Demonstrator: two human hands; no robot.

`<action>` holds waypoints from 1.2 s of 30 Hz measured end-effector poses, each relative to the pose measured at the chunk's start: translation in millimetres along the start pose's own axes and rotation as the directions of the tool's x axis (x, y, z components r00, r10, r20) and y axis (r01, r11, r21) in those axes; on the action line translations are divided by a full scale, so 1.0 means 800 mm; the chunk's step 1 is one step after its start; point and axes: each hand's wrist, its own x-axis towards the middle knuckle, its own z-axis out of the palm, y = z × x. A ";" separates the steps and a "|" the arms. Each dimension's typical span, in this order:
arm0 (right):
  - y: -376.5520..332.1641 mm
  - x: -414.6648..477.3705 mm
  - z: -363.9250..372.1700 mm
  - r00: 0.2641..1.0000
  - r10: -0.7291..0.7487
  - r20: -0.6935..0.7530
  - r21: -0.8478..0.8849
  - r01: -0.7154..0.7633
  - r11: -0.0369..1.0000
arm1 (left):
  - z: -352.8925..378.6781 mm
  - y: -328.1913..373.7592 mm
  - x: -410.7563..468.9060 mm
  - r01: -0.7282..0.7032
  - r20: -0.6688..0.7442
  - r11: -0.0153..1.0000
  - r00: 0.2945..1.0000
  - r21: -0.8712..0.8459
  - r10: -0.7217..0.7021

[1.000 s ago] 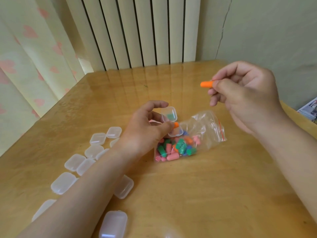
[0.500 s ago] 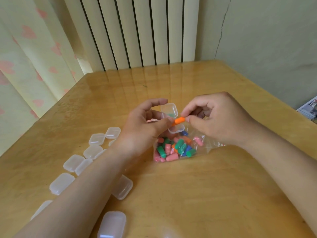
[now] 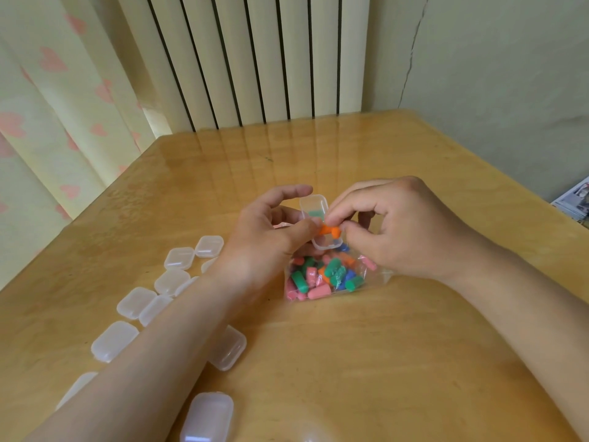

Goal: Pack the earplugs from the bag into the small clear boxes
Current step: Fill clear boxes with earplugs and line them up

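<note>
With the left hand (image 3: 267,237) gripping the open clear box (image 3: 328,244) over the bag's (image 3: 322,280) far edge and the right hand (image 3: 398,231) pinching an orange earplug (image 3: 330,231) above it, I worry the squeezed foam springs out and rolls away.

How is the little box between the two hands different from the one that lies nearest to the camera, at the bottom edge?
The held box stands open, lid up; the nearest box is shut. The left hand grips the held box and the right hand pinches an orange earplug over it; the nearest box lies untouched on the table, showing no colour inside. Both are small, clear and round-cornered.
</note>
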 end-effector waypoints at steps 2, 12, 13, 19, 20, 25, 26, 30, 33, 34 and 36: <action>-0.003 -0.001 0.003 1.000 -0.020 0.006 0.014 0.020 1.000 | 0.000 0.001 -0.001 0.008 0.008 1.000 1.000 -0.017 -0.008; -0.004 -0.001 0.015 0.999 -0.044 0.002 0.039 0.043 0.998 | 0.001 0.002 -0.001 0.046 0.045 0.993 0.998 -0.107 -0.041; -0.003 -0.001 0.015 0.999 -0.046 -0.004 0.035 0.046 0.998 | 0.001 0.002 -0.001 0.042 0.043 0.993 0.998 -0.109 -0.038; -0.002 0.000 0.013 0.993 -0.061 -0.105 0.065 0.068 0.996 | 0.002 0.005 -0.001 0.023 0.026 0.986 0.999 -0.164 -0.019; -0.001 0.000 0.011 0.988 -0.065 -0.141 0.061 0.075 0.995 | 0.001 0.007 -0.002 0.019 0.024 0.984 1.000 -0.178 -0.015; 0.002 0.002 0.000 0.992 0.008 -0.126 0.018 -0.006 1.000 | 0.000 0.008 -0.002 0.017 0.022 0.976 1.000 -0.216 -0.012; 0.003 0.001 0.000 0.996 0.061 -0.060 0.014 -0.060 0.998 | 0.000 0.010 -0.002 0.021 0.032 0.973 0.999 -0.232 -0.014; 0.003 -0.002 0.006 0.988 0.123 0.091 0.040 -0.127 0.991 | 0.000 0.013 -0.005 0.031 0.074 0.962 0.997 -0.271 -0.011; 0.001 -0.001 0.007 0.991 0.125 0.046 0.091 -0.129 0.987 | -0.002 0.014 -0.005 0.036 0.094 0.955 0.996 -0.294 -0.008; 0.001 -0.001 0.006 0.992 0.126 0.012 0.099 -0.127 0.987 | -0.002 0.014 -0.005 0.037 0.107 0.951 0.994 -0.306 -0.005; 0.001 0.000 0.005 0.990 0.123 -0.063 0.098 -0.117 0.988 | -0.003 0.014 -0.006 0.032 0.147 0.950 0.989 -0.310 0.014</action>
